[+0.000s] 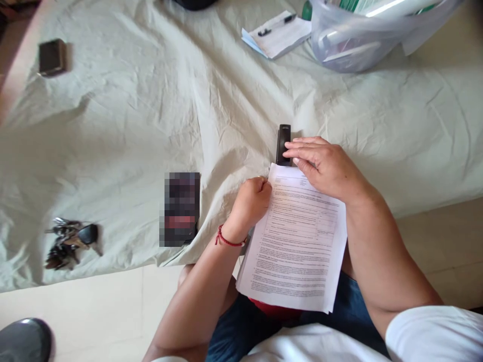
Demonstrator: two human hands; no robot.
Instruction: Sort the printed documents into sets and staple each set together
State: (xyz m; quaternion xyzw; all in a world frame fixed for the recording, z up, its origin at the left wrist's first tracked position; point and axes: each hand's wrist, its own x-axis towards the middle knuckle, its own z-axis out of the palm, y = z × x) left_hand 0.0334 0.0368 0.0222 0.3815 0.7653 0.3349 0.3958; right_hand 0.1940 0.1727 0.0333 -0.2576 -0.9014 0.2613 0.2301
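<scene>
Two hands are shown at a stack of printed sheets (298,241) lying across the lap and table edge. Its upper left edge is pinched by the curled left hand (251,201); the right hand (324,166), fingers extended, is pressed onto a black stapler (283,143) at the top corner. A clear plastic tub (339,45) holding papers is seen beyond.

A stack of printed sheets (298,241) lies tilted, its top edge on the cloth-covered worktop, its bottom over the lap. At its top corner sits a black stapler (283,143), probably clamping it.
</scene>
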